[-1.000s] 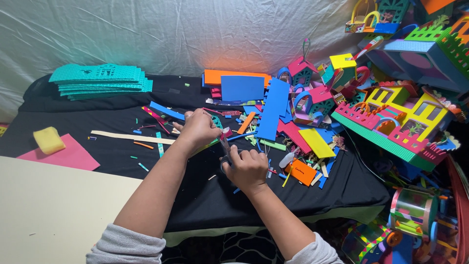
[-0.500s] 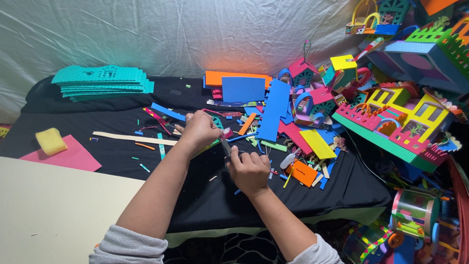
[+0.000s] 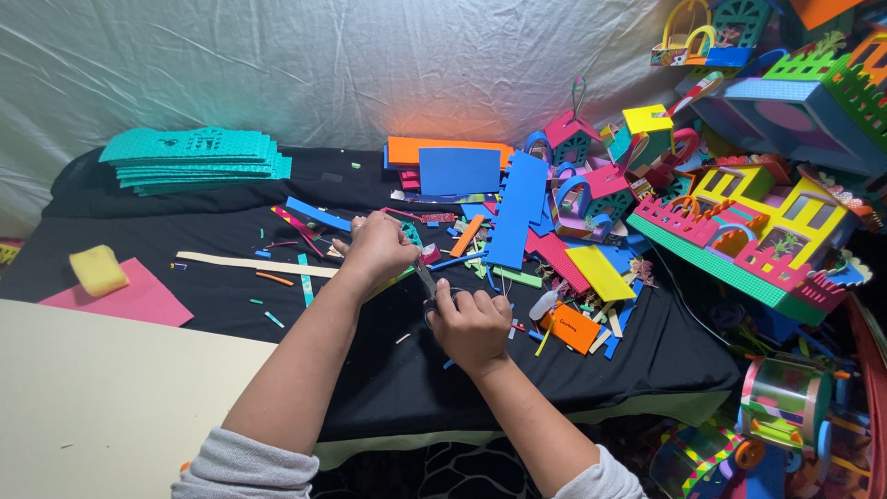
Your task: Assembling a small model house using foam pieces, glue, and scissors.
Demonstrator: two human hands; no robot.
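- Nearest the camera, a cream sheet (image 3: 102,388) lies at the lower left, its edge over the black cloth (image 3: 370,370) that covers the work surface.
- Two forearms in grey sleeves (image 3: 249,467) reach forward from the bottom edge.
- The right hand (image 3: 473,323) is curled into a loose fist around the handles of a pair of scissors (image 3: 427,282); the fingers are closed through the loops and the blades point away toward the other hand.
- The left hand (image 3: 374,248) is closed, fingers pinched on a small piece right at the scissor tips; the piece is mostly hidden by the fingers, so its colour and shape cannot be told.
- Just left of that hand lie a long cream strip (image 3: 249,264), a teal strip (image 3: 304,280) and scattered small offcuts.
- Further left, a pink foam sheet (image 3: 129,300) carries a yellow sponge block (image 3: 98,270) on its far corner.
- To the right of the hands, an orange foam piece (image 3: 575,326), a yellow foam piece (image 3: 599,273) and a long blue foam strip (image 3: 519,208) lie in a heap of scraps.
- Beyond, a blue foam rectangle (image 3: 459,170) leans on an orange foam sheet (image 3: 443,148).
- At the far left is a stack of teal cut-out foam panels (image 3: 194,157).
- On the right, coloured foam model houses (image 3: 758,231) are piled up against the white plastic backdrop (image 3: 370,65).
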